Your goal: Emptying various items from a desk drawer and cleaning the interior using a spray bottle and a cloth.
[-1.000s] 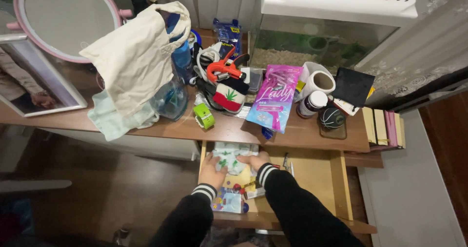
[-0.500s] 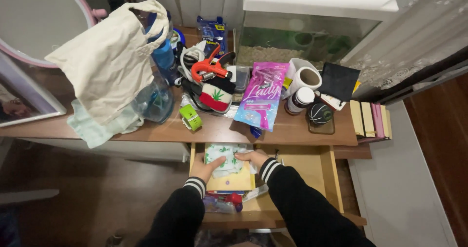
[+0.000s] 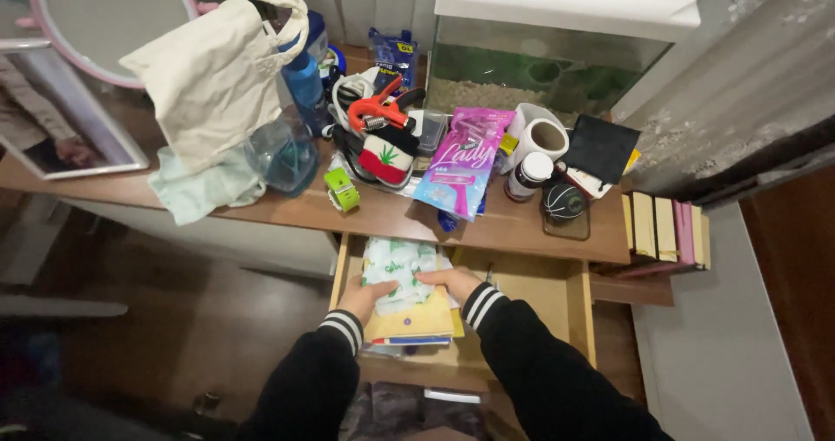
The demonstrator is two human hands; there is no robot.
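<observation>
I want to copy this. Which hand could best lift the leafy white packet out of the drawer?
Probably the right hand: it lies on top of the packet, while the left hand sits at its lower edge, over the yellow book.

A wooden desk [image 3: 539, 228] carries a tote bag [image 3: 213, 76] at ten o'clock, a pink razor pack [image 3: 461, 158] centrally, a mug [image 3: 546, 136] at two.

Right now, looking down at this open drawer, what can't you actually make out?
Head view only:
- Under the white green-patterned packet: the left hand, right hand and the packet itself cover what lies beneath.
- Drawer back: hidden beneath the desk top.
- Cloth bag contents: closed over by fabric.
- Round mirror: cut off by the frame's top edge.
</observation>
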